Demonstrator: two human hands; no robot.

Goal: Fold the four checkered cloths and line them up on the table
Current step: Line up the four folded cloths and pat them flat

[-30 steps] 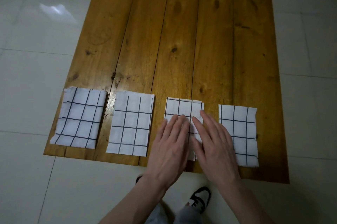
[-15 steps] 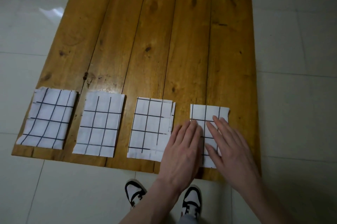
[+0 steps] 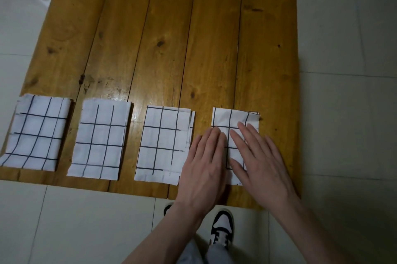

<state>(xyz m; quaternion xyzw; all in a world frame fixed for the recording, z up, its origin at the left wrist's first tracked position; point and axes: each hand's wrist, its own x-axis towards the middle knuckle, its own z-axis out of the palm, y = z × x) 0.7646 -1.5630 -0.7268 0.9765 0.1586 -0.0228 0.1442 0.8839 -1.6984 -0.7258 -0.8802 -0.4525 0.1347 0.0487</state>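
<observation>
1. While our left hand (image 3: 204,162) and right hand (image 3: 257,156) press flat, fingers straight, gripping nothing, on the rightmost white black-checked folded cloth (image 3: 234,120), its top corner is rumpled.
2. We judge the other three folded cloths (image 3: 101,141) done, lined along the wooden plank table's (image 3: 193,38) near edge.

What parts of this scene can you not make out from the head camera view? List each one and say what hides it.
1. Lower half of the rightmost cloth: covered by the left hand and right hand.
2. Far end of the table: cut off by the top edge of the picture.
3. Left shoe: mostly hidden behind the left wrist.
4. Number of layers in each folded cloth: not readable from above.
</observation>
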